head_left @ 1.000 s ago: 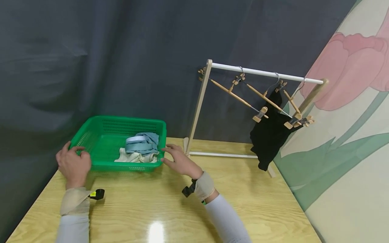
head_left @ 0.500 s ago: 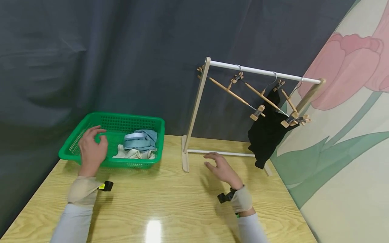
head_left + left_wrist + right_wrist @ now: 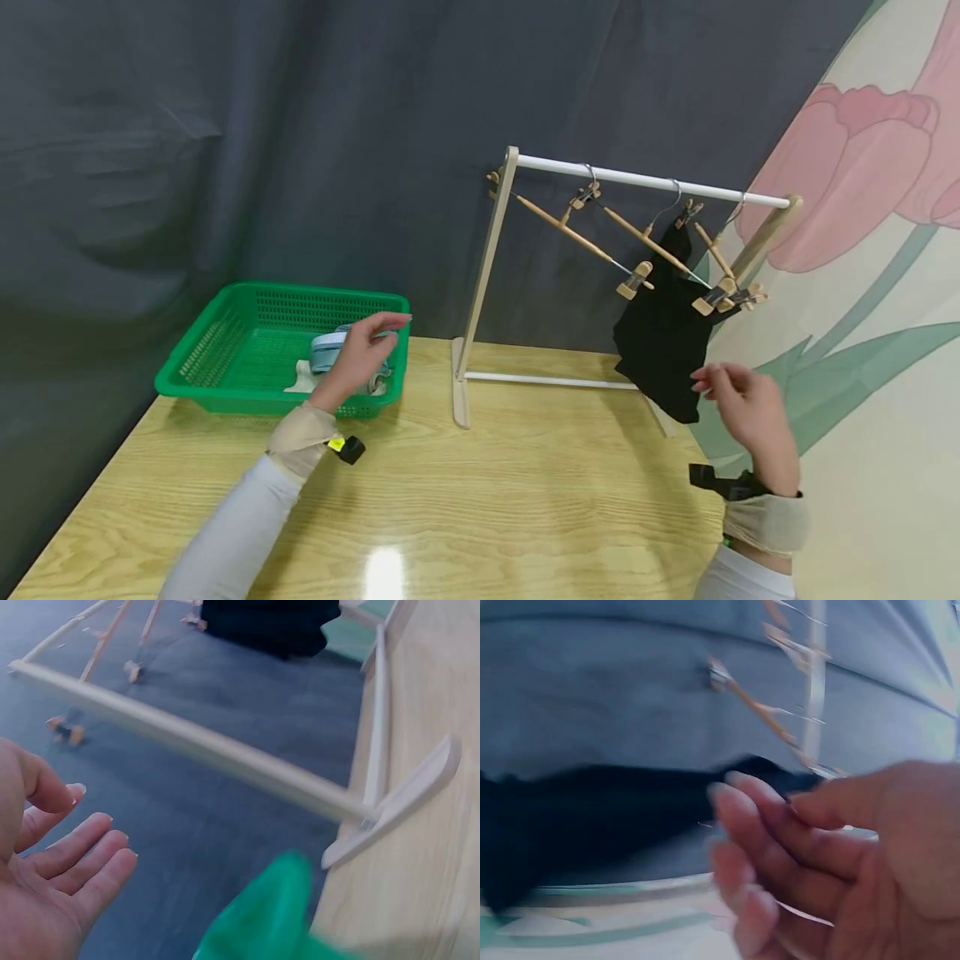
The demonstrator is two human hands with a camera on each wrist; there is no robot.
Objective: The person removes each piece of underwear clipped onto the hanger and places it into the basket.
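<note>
My left hand [image 3: 360,360] hovers over the right part of a green plastic basket [image 3: 236,402], fingers relaxed and holding nothing. Light blue cloth [image 3: 326,353] and white cloth [image 3: 303,379] lie in the basket, partly hidden by that hand. A black garment [image 3: 662,346] hangs from a wooden clip hanger at the right end of a small clothes rack [image 3: 486,275]. Beside its lower right edge is my right hand [image 3: 750,410], with loosely bent fingers. In the right wrist view, those fingertips [image 3: 739,802] overlap the black garment [image 3: 607,817], with nothing seen in their grasp.
Wooden hangers with clips, such as the left one [image 3: 567,227], hang from the white top bar [image 3: 630,177]. The rack's left foot [image 3: 460,392] stands on the wooden table [image 3: 525,500]. Behind is a dark curtain [image 3: 360,125]; a painted wall [image 3: 870,392] borders the right.
Both hands have let go of the basket. The left hand has moved right across it; the right hand has swung far right to the black garment, whose lower part has shifted right.
</note>
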